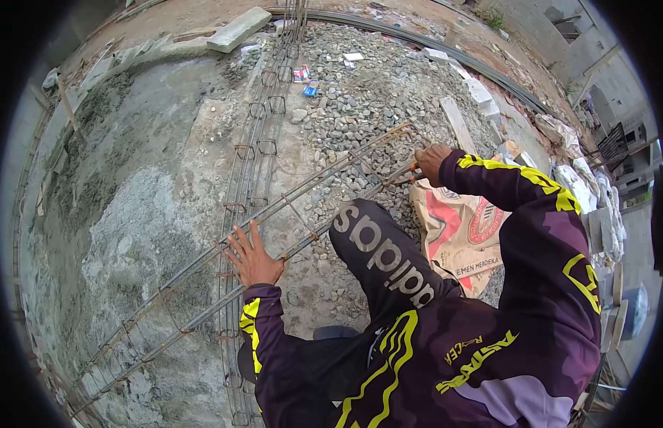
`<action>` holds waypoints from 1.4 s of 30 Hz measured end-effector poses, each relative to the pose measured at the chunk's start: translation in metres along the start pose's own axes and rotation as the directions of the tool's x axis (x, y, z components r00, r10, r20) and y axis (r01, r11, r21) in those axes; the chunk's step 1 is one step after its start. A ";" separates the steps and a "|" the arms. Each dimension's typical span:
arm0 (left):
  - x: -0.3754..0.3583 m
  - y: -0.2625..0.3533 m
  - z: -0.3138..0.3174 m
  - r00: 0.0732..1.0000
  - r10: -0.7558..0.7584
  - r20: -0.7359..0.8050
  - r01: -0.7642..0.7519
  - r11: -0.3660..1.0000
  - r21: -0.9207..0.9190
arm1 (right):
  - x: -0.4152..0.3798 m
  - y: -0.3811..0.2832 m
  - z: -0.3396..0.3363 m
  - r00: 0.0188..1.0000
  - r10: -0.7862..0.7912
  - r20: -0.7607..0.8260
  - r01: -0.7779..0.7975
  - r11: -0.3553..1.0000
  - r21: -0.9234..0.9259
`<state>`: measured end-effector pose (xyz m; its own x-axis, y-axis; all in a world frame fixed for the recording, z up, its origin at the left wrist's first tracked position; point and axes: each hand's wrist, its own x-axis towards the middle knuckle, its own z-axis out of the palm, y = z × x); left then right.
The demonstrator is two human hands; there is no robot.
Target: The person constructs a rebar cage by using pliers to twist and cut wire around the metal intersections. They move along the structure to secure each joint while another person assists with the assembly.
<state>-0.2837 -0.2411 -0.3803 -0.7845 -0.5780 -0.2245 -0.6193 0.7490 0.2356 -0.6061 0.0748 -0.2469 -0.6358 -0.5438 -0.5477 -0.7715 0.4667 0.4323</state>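
Note:
A long rebar cage (pixel 289 203) of steel rods with rusty stirrups lies diagonally in front of me, crossing over a second rebar cage (pixel 254 135) on the ground. My left hand (pixel 254 261) rests on the upper cage with its fingers spread, gripping nothing. Near the cage's right end, my right hand (pixel 433 164) is closed around a tool with orange-and-black handles, apparently pliers (pixel 415 172). The tool's jaws are hard to make out against the rods. Below that hand lies a crumpled paper cement bag (pixel 456 232).
Gravel (pixel 346 96) covers the ground ahead. Rough grey cement or sand (pixel 142 214) spreads at the left. A concrete block (pixel 239 30) sits at the back, and long steel bars (pixel 417 39) curve behind the gravel. White blocks (pixel 481 96) and a wooden plank (pixel 458 125) lie at the right.

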 end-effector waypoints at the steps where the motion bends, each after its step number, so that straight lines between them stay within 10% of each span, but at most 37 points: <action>1: 0.000 0.000 0.002 1.000 -0.002 0.000 0.002 1.000 0.010 | -0.004 0.001 0.000 0.999 -0.015 -0.031 0.015 1.000 0.007; 17: 0.004 -0.004 0.009 0.994 0.103 -0.043 -0.105 0.993 -0.055 | 0.020 0.045 0.017 0.953 -0.284 -0.101 0.292 0.954 0.066; 20: 0.004 -0.007 0.012 0.991 0.118 -0.055 -0.121 0.992 -0.042 | 0.042 0.071 0.076 0.869 -0.349 -0.350 0.409 0.905 0.114; 23: -0.002 -0.006 0.013 0.995 0.081 -0.057 -0.083 0.996 -0.035 | 0.027 0.048 0.114 0.963 -0.120 -0.242 0.199 0.921 0.336; 25: 0.008 -0.006 0.014 0.984 0.123 -0.128 -0.128 0.991 -0.032 | 0.008 0.024 0.150 0.936 0.000 -0.353 0.210 0.805 0.556; 27: 0.012 0.007 0.007 0.996 0.082 -0.033 -0.083 0.995 -0.049 | -0.011 -0.016 0.168 0.993 0.099 -0.063 -0.012 0.621 0.784; 28: 0.011 0.012 0.005 0.998 0.061 0.013 -0.060 0.997 -0.055 | -0.004 -0.037 0.218 0.988 -0.008 -0.156 0.149 0.350 0.925; 29: 0.011 0.012 0.008 0.996 0.087 -0.015 -0.088 0.995 -0.052 | -0.016 -0.056 0.204 0.991 -0.113 0.064 -0.052 0.109 0.993; 30: 0.012 0.010 0.014 0.992 0.119 -0.041 -0.121 0.991 -0.050 | -0.021 -0.065 0.177 0.921 -0.254 0.294 -0.346 -0.187 0.920; 32: 0.014 0.010 0.016 0.987 0.152 -0.056 -0.156 0.984 -0.080 | -0.007 -0.071 0.191 0.882 -0.420 0.213 -0.374 -0.352 0.858; 35: 0.015 0.016 0.011 0.991 0.129 -0.023 -0.131 0.985 -0.116 | -0.023 -0.080 0.183 0.966 -0.178 0.185 -0.239 -0.358 0.902; 38: 0.010 0.019 0.008 0.997 0.083 0.006 -0.082 0.987 -0.136 | -0.036 -0.084 0.176 0.963 -0.270 0.018 -0.219 -0.738 0.639; 42: 0.008 0.012 0.017 0.996 0.086 -0.019 -0.087 0.991 -0.104 | -0.023 -0.094 0.212 0.983 -0.145 0.111 -0.142 -0.231 0.963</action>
<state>-0.2972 -0.2314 -0.3951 -0.8353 -0.5175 -0.1857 -0.5483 0.7590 0.3512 -0.5147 0.1910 -0.4268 -0.5112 -0.5250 -0.6805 0.2884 0.6410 -0.7112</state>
